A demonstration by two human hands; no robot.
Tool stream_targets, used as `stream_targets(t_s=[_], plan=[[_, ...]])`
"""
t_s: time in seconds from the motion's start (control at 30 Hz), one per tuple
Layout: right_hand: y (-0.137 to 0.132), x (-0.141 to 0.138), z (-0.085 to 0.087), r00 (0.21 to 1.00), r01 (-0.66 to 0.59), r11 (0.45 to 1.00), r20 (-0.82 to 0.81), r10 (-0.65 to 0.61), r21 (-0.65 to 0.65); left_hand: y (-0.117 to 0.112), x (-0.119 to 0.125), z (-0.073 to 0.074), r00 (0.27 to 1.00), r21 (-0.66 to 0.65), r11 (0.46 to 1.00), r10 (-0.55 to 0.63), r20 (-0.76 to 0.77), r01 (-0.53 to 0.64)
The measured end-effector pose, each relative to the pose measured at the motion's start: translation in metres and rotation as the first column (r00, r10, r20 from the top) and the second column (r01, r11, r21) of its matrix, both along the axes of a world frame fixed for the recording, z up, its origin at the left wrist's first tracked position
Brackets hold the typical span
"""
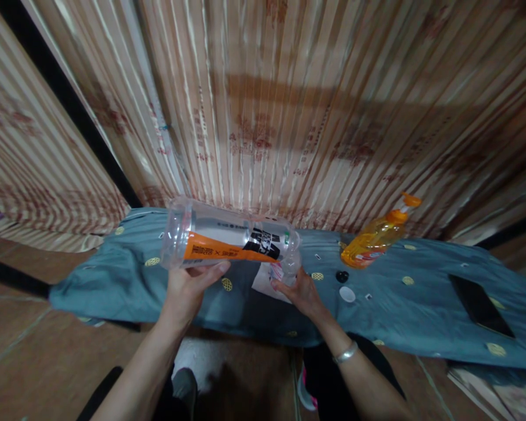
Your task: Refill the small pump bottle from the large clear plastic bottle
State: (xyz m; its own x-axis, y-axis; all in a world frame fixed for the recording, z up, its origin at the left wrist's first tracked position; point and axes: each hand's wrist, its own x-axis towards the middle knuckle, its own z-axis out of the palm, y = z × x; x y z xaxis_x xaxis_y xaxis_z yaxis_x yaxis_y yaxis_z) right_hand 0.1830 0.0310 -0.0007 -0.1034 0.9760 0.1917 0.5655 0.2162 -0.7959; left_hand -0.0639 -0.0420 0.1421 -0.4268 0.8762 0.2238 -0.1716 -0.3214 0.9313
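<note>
My left hand [188, 286] grips a large clear plastic bottle [228, 237] with an orange and black label, holding it on its side above the table. Its neck points right, towards a small clear bottle [284, 270] that my right hand [300, 292] holds by the table top. The two bottle mouths are close together. Both hands are closed round their bottles. A silver bracelet sits on my right wrist.
The table is covered by a blue-green cloth [127, 275] with yellow dots. On it stand an orange dish-soap bottle [377, 234], a black cap [342, 276], a white cap [347, 294] and a dark phone [480, 304]. Striped curtains [289, 105] hang behind.
</note>
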Motion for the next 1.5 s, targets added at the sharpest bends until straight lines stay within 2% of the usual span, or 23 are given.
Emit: stream_targets(t_s=[0.3, 0.53, 0.67, 0.87, 1.07, 1.5], plan=[[0.0, -0.001, -0.002, 1.0, 0.021, 1.0, -0.018, -0.021, -0.013, 0.001, 0.0, -0.001, 0.999, -0.024, 1.0, 0.02, 0.026, -0.019], [-0.001, -0.002, 0.002, 1.0, 0.015, 1.0, 0.02, -0.015, -0.016, 0.001, -0.001, -0.003, 1.0, -0.02, 1.0, 0.013, 0.015, -0.013], [-0.002, -0.002, 0.003, 1.0, 0.014, 1.0, 0.01, -0.014, -0.016, 0.002, 0.0, -0.003, 1.0, 0.022, 1.0, 0.021, 0.016, -0.021], [-0.001, -0.001, 0.003, 1.0, 0.01, 0.999, 0.004, -0.01, -0.046, 0.002, 0.002, -0.001, 0.996, 0.052, 0.998, 0.023, 0.087, -0.028], [-0.002, 0.0, 0.009, 1.0, 0.0, 0.999, 0.01, 0.0, -0.047, 0.002, 0.003, 0.004, 0.993, 0.037, 0.999, 0.031, 0.114, -0.035], [-0.001, 0.0, 0.007, 0.998, -0.002, 1.0, 0.062, 0.002, 0.001, 0.003, 0.002, 0.001, 0.999, 0.02, 0.999, 0.032, -0.003, -0.032]])
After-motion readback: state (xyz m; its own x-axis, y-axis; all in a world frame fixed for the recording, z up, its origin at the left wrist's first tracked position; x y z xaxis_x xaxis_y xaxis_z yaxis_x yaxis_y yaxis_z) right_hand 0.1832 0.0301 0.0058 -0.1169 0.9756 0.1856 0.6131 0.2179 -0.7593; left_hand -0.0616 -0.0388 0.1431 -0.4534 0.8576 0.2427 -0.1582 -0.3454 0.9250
